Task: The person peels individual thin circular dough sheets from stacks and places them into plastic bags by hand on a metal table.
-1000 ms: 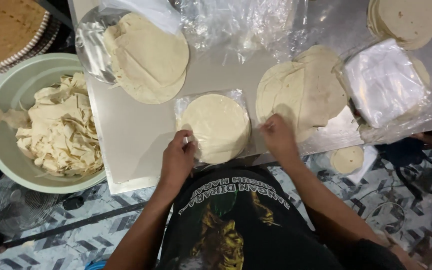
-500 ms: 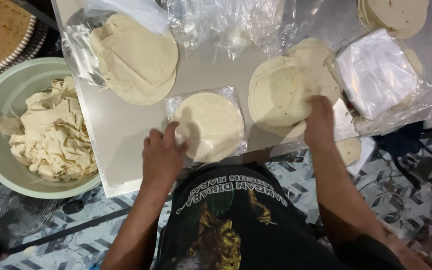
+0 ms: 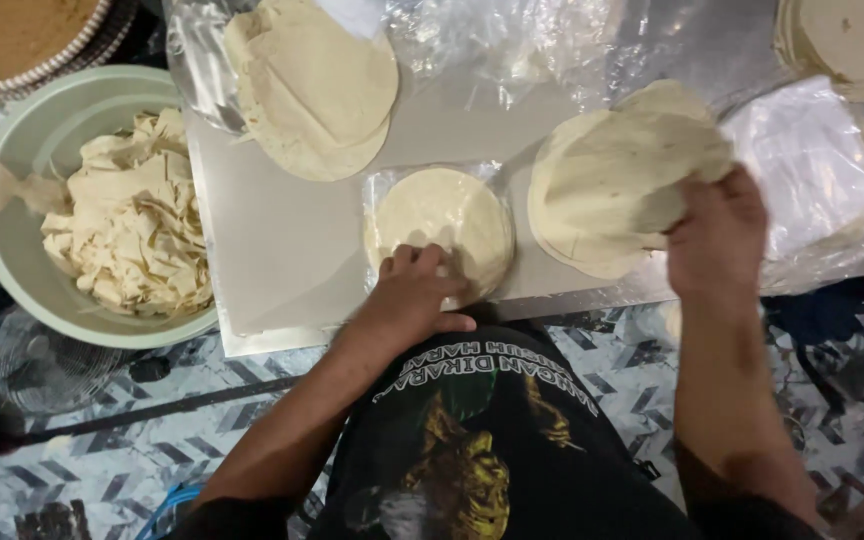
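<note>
- Head view, far left: a pale green basin [image 3: 12, 250] sits on the floor beside the table, heaped with torn dough scraps [image 3: 127, 225], low and close so offcuts can drop straight in.
- On the grey table [image 3: 282, 250], at the far side, a loose stack of flatbreads [image 3: 317, 85] lies on clear plastic, out of my working space.
- My left hand [image 3: 407, 300] rests flat, fingers spread, on the near edge of a small neat stack in a plastic bag [image 3: 442, 225]; I press down so the stack stays put at the table's near edge.
- To the right, my right hand [image 3: 717, 240] is closed on the right rim of one round flatbread [image 3: 622, 165], lifting it off the bigger pile [image 3: 582, 245] beneath; it droops, so I hold it by the edge.
- Further right lies a bundle of clear bags [image 3: 802, 160], within reach, and another flatbread pile [image 3: 852, 40] sits at the far right corner.
</note>
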